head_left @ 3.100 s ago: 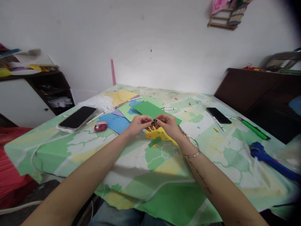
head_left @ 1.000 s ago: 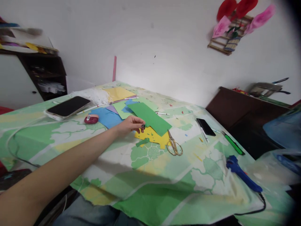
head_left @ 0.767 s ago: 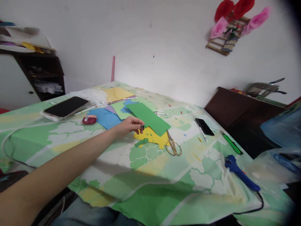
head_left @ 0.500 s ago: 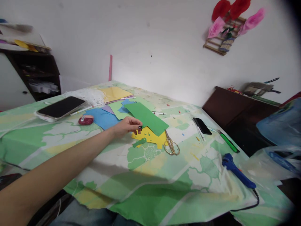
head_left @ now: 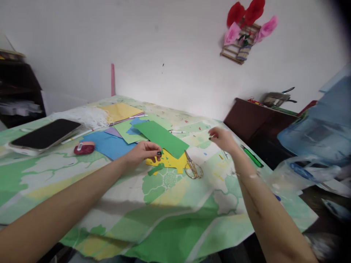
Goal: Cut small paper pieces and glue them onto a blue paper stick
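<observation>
My left hand [head_left: 144, 152] is over the left edge of a yellow paper [head_left: 179, 160], thumb and fingers pinched together. Whatever sits between its fingertips is too small to make out. Above the table on the right, my right hand [head_left: 221, 139] has its fingers curled in towards the thumb, and anything it holds is hidden. A green paper sheet [head_left: 164, 137] lies partly over the yellow one. Gold-handled scissors [head_left: 194, 170] rest at the yellow paper's right edge. A narrow green paper scrap [head_left: 156, 169] lies just below my left hand.
Blue paper [head_left: 109, 144], a maroon object [head_left: 84, 147] and a large phone [head_left: 46, 134] are to the left. Behind them lie white strands [head_left: 82, 117] and a yellow-orange paper stack [head_left: 120, 111]. A green cutter [head_left: 252, 157] lies near the right edge, beside a plastic bag [head_left: 293, 175].
My right hand and forearm have come into view over the right side, covering the black phone and most of the blue tool. My left hand stays pinched near the yellow paper. The view has shifted right.
</observation>
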A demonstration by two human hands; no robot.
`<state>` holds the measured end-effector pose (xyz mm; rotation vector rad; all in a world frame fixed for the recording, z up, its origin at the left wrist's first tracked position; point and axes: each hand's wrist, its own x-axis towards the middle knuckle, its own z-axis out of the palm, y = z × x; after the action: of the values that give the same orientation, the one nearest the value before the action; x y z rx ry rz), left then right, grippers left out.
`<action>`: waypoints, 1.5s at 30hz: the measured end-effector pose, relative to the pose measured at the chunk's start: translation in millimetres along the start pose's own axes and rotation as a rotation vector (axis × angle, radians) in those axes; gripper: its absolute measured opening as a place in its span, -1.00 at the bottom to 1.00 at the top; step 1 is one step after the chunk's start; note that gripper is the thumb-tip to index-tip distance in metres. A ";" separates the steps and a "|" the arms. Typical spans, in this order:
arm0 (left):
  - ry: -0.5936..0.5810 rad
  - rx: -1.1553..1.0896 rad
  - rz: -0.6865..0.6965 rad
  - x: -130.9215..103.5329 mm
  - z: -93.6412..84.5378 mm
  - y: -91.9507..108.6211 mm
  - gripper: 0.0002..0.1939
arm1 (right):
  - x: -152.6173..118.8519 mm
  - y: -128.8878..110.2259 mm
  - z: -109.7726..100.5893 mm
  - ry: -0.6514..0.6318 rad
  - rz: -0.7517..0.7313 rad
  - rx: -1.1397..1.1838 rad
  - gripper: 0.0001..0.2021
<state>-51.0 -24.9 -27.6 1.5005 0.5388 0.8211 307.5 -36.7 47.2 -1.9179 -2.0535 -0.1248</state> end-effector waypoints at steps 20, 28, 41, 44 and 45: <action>-0.045 -0.001 0.013 -5.7 12.4 20.2 -0.89 | -9.7 -75.0 -7.1 -0.204 0.227 0.629 -0.95; -0.092 -0.106 0.030 -10.1 15.0 21.7 -0.86 | -36.7 -186.3 -6.0 -0.432 -0.017 1.178 -0.94; -0.255 -0.188 -0.005 -15.2 14.6 23.7 -0.83 | -31.6 -207.7 7.5 -0.458 -0.030 1.251 -0.90; -0.272 -0.179 -0.003 -15.3 14.7 22.4 -0.86 | -31.4 -209.2 8.4 -0.453 -0.038 1.247 -0.88; -0.268 -0.181 -0.003 -15.1 14.6 21.6 -0.85 | -31.1 -209.4 8.9 -0.450 -0.035 1.245 -0.88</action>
<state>-52.5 -48.2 -8.4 1.4139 0.2603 0.6349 101.3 -83.0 62.6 -1.1132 -1.6404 1.3353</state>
